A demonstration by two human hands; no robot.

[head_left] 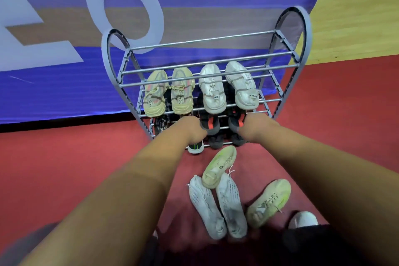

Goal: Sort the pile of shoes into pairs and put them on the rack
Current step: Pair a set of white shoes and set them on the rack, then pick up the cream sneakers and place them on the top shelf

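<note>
A grey metal rack (287, 71) stands against a blue banner. One shelf carries a beige pair (168, 93) and a white pair (228, 88). Below them, my left hand (191, 130) grips the heel of a black shoe with a red band (210, 124), and my right hand (253, 127) grips its twin (235, 124). Both shoes sit side by side on a lower shelf, and my fingers are mostly hidden. Further dark shoes (216, 143) lie on the bottom shelf. On the floor lie two white knit shoes (216, 205) and two pale yellow-green shoes (219, 166), (267, 201).
A black shoe with green stripes (195, 147) pokes out at the rack's bottom left, with another black shoe (160, 125) behind it. Red carpet (64, 168) covers the floor around the rack. A white shoe toe (303, 219) shows at the lower right.
</note>
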